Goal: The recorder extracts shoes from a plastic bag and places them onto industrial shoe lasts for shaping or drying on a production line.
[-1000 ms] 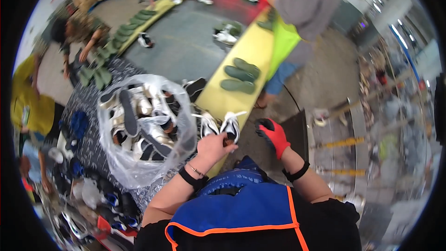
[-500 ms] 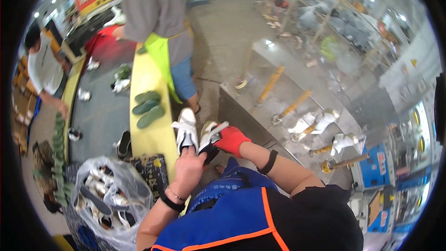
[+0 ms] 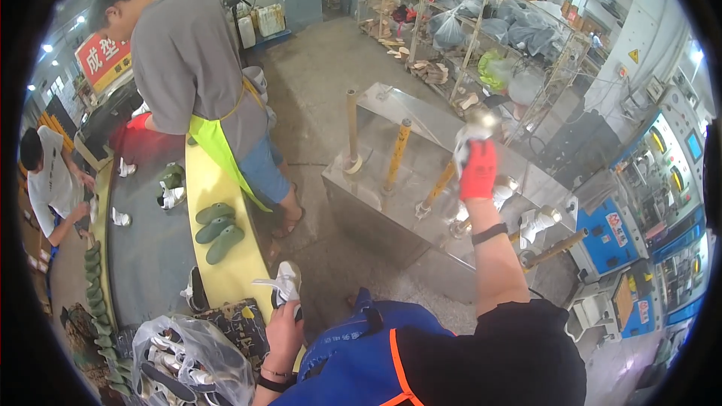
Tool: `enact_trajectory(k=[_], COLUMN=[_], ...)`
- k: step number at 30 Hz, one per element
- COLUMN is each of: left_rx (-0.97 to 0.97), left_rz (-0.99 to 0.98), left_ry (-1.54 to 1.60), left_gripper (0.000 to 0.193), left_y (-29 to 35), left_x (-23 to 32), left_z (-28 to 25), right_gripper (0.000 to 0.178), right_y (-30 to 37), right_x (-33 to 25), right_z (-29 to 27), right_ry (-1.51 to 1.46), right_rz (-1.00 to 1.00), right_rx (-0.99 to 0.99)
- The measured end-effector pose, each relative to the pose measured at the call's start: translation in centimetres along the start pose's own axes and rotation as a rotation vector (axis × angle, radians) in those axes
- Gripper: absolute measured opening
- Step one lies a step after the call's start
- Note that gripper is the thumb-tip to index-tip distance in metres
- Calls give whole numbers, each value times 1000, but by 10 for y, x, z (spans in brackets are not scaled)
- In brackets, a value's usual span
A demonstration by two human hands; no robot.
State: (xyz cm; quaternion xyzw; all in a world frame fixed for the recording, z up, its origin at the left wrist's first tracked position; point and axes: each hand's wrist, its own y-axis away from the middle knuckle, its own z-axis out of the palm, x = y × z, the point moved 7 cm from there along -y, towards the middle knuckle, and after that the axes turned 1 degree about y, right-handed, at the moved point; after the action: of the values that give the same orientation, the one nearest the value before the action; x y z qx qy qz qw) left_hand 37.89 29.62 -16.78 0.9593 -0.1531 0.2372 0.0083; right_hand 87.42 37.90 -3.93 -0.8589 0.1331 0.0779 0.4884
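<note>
My left hand, bare with a bracelet and black wristband, is closed on the heel end of a white shoe beside the yellow ledge. Its loose white strap sticks out to the left. My right hand, in a red glove, is stretched out over a metal bench. The glove is closed on another white shoe, partly hidden by the fingers, its pale toe pointing away. Yellow posts stand on the bench, one just left of the glove. More white shoes sit on posts to the right.
Green shoe lasts lie on the yellow ledge along a dark conveyor. A clear bag of shoes is at lower left. One co-worker stands ahead, another across the conveyor. Blue machines stand right.
The two shoes were side by side before me. My right hand has carried one up and right over the bench; my left has lowered slightly with the other. The view has turned right.
</note>
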Motion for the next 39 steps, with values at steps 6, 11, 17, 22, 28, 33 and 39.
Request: enact_trajectory(k=[6, 11, 17, 22, 28, 33, 39], left_rx=[-7, 11, -57, -76, -228, -26, 65], left_rz=[58, 330, 612, 655, 459, 431, 222], left_ry=[-124, -278, -320, -311, -366, -354, -323], left_gripper=[33, 21, 12, 9, 10, 16, 22], left_y=[-10, -42, -41, -30, -29, -20, -20], left_x=[6, 59, 123, 116, 68, 65, 31], left_z=[-11, -51, -56, -54, -40, -52, -38], right_gripper=[40, 42, 84, 85, 42, 42, 29], right_y=[72, 61, 147, 151, 191, 101, -44], right_x=[9, -137, -266, -295, -240, -170, -113], right_z=[78, 26, 48, 44, 104, 93, 47], right_ry=[274, -188, -708, -567, -1427, -748, -288], right_rz=[-44, -35, -129, -241, 751, 345, -213], right_rx=[-570, -816, -1248, -1350, -1664, -955, 121])
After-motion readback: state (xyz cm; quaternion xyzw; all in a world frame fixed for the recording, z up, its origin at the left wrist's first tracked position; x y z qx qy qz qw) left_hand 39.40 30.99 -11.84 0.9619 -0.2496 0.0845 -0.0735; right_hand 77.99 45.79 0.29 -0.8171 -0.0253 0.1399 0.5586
